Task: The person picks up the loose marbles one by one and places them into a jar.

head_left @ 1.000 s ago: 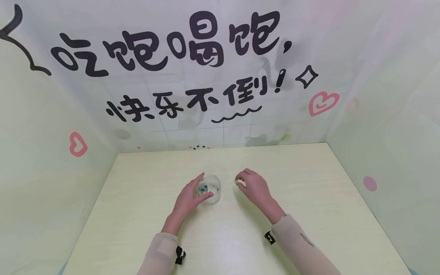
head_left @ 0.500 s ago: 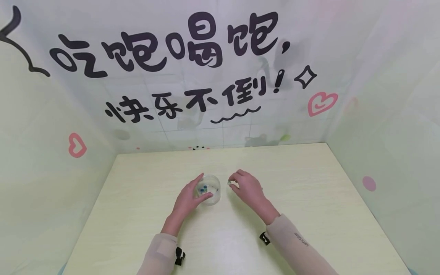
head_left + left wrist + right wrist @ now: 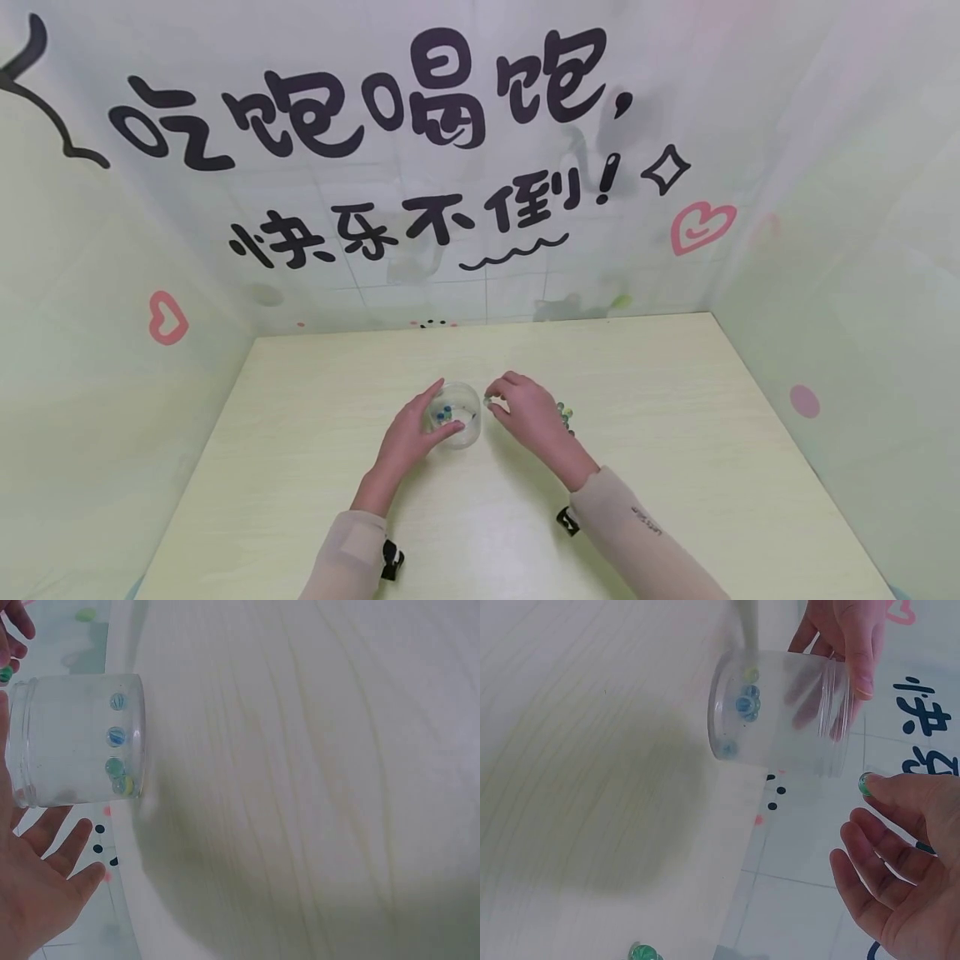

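Just right of the jar [image 3: 73,739], pinching a green marble [image 3: 865,784] in the right hand [image 3: 527,412]; brought nearer, seemingly not yet over the jar; gripping it with the left hand [image 3: 409,430].

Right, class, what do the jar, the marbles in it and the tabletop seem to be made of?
The jar looks like clear, glossy plastic, perhaps glass: its wall is see-through. The marbles are probably smooth glass, translucent with coloured swirls. The tabletop looks like pale wood or wood-effect laminate, with grain lines and a soft sheen.
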The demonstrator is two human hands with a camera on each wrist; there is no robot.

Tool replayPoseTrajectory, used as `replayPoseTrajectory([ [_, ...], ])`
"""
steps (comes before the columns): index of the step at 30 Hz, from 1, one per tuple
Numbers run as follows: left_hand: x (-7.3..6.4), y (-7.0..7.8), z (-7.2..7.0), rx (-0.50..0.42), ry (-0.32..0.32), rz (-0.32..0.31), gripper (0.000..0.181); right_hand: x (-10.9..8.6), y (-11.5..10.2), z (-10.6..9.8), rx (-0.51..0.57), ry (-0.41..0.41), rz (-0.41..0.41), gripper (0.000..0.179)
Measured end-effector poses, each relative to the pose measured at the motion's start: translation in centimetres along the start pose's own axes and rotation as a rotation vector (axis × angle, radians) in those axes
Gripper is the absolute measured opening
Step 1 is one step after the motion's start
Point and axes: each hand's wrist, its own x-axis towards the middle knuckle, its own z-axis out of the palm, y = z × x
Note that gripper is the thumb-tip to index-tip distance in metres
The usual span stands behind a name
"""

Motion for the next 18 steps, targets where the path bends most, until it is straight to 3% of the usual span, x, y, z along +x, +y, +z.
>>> replayPoseTrajectory([
  [18,0.01,0.03,0.01,-0.005,0.0,-0.004,0.085,0.51,-0.68,0.52,0.012,0.025,-0.045,0.014],
])
